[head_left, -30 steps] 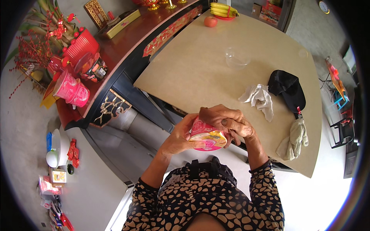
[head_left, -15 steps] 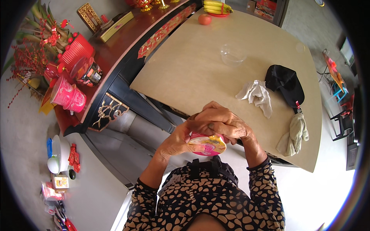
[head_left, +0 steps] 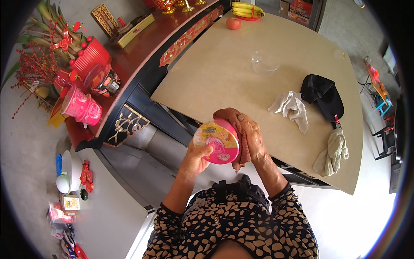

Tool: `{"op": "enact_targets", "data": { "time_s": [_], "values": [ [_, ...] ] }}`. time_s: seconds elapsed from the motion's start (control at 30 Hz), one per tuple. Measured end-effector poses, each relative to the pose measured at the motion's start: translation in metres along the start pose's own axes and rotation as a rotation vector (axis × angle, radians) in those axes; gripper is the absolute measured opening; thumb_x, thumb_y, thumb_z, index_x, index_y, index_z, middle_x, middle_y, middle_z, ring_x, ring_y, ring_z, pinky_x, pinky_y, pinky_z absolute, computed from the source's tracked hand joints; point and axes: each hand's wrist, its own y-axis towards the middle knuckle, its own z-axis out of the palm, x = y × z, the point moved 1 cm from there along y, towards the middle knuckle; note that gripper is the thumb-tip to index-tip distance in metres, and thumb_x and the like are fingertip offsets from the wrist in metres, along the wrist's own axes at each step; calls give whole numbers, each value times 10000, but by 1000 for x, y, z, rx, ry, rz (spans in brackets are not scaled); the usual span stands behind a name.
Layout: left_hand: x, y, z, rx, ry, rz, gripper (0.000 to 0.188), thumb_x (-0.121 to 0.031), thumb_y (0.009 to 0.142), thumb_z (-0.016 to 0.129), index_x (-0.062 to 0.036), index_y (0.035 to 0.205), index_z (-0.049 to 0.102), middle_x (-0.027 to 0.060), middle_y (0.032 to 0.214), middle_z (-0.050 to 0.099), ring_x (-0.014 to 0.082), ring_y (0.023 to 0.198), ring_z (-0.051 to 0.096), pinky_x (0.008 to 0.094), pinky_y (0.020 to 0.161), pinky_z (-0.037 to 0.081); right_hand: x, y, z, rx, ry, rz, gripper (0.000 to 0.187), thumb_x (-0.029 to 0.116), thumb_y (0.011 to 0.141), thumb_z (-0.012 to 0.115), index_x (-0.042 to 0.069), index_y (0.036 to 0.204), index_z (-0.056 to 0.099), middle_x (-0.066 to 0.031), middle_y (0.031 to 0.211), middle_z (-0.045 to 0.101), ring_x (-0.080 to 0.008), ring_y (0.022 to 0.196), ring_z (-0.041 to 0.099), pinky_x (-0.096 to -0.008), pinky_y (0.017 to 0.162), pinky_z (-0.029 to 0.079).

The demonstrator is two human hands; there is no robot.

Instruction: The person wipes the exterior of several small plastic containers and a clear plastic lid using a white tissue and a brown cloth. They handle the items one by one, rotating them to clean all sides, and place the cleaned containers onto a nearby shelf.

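Note:
In front of my body I hold up a pink round tub (head_left: 216, 141) with its pink and yellow printed end tilted toward me. My left hand (head_left: 195, 160) grips it from the lower left, the thumb lying on the printed face. A brown cloth (head_left: 243, 159) is in my right hand (head_left: 253, 137), whose fingers are wrapped over it and press it against the tub's right side. The far side of the tub is hidden.
On the beige table (head_left: 207, 77) are a clear bowl (head_left: 264, 64), white cloth (head_left: 291, 107), black cap (head_left: 322, 95), pale gloves (head_left: 332, 152), an apple (head_left: 233, 23) and bananas (head_left: 247, 10). At left, a dark red cabinet (head_left: 138, 47) bears pink tubs (head_left: 83, 108) and a red pot (head_left: 91, 56).
The tub has come up and its printed end has turned more toward me. My right hand has shifted from over its top to its right side, bringing the brown cloth into plain view.

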Motion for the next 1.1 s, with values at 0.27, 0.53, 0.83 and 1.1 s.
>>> {"op": "enact_targets", "data": {
  "time_s": [0.27,0.53,0.83,1.1],
  "values": [
    [7,6,9,-309,-116,-4,648,-406,833,692,-64,1319,433,95,1262,538,228,1181,519,409,1025,426,-34,-25,30,-141,14,14,481,360,1017,351,-8,1310,452,-183,1159,595,-232,1088,544,-337,931,429],
    [17,8,15,-399,-16,41,672,-507,828,670,-78,1301,460,66,1228,555,189,1125,545,362,978,455,-59,-38,53,-178,337,121,367,191,998,410,-23,1294,454,-134,1205,559,-182,1111,508,-301,953,418],
    [5,4,-16,-467,-37,-36,665,-525,858,631,-15,1255,472,108,1063,611,209,985,609,359,838,525,-24,-57,47,154,175,174,232,91,918,502,-19,1111,572,-100,980,631,-139,906,577,-276,799,482],
    [-1,-1,31,-389,-94,163,658,-446,849,677,-87,1341,427,46,1257,546,165,1163,513,374,1004,408,-36,-22,47,-199,-395,-296,204,108,937,441,-41,1069,487,-177,917,597,-217,832,585,-342,785,483]
  ]
}}
